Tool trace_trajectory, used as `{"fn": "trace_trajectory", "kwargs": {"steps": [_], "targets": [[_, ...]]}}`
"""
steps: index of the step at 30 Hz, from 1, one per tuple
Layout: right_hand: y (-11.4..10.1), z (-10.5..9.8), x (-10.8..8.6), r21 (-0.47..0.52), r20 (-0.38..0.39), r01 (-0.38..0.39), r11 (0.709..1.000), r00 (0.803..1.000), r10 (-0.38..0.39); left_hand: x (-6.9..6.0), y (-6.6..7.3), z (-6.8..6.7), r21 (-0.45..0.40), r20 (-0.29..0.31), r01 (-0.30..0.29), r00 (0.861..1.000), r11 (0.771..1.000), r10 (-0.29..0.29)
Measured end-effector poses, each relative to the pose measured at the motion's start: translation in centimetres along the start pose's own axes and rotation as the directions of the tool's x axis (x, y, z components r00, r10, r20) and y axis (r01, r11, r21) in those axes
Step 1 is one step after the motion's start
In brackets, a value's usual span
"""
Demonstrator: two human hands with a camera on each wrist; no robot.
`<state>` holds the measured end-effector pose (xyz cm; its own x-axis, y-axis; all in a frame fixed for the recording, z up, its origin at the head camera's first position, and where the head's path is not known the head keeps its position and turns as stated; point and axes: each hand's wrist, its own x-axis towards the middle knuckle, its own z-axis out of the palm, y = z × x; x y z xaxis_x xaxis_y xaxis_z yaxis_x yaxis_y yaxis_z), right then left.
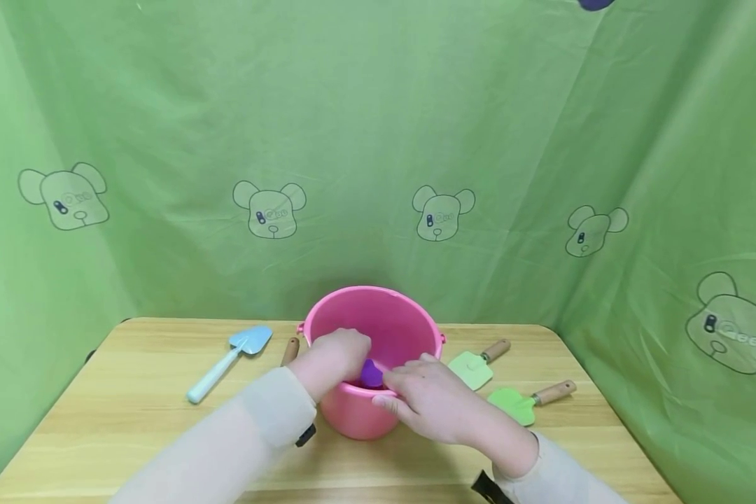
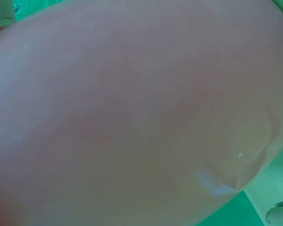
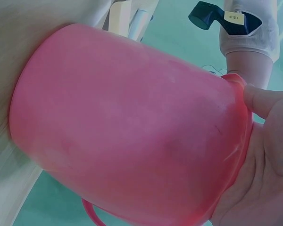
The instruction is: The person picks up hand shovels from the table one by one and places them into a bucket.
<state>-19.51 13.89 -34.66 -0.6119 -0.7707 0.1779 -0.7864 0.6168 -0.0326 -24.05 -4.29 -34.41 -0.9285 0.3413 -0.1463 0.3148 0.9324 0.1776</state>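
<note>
A pink bucket (image 1: 359, 413) stands on the wooden table. My left hand (image 1: 343, 350) reaches over its near rim into it; the fingertips are hidden, so I cannot tell whether they hold anything. Close by that hand, a purple object (image 1: 372, 374) shows inside the bucket, its kind unclear. With the thumb outside the wall and the fingers over the rim, my right hand (image 1: 428, 399) grips the bucket's near right edge. In the right wrist view, the thumb of my right hand (image 3: 273, 141) presses at the rim of the bucket (image 3: 132, 122). The bucket's wall fills most of the left wrist view.
A light blue trowel (image 1: 229, 364) lies to the left, and a wooden handle (image 1: 290, 351) sticks out beside the bucket. To the right lie a pale green square-bladed shovel (image 1: 472, 369) and a bright green shovel (image 1: 515, 404). Green cloth (image 1: 365, 140) hangs behind the table.
</note>
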Motion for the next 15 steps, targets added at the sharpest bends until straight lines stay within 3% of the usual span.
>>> {"fn": "trace_trajectory", "kwargs": {"steps": [15], "targets": [[0.0, -0.01, 0.01, 0.003, -0.004, 0.002, 1.0, 1.0, -0.002, 0.41, -0.1, 0.45, -0.058, 0.046, -0.014, 0.999, 0.998, 0.017]]}}
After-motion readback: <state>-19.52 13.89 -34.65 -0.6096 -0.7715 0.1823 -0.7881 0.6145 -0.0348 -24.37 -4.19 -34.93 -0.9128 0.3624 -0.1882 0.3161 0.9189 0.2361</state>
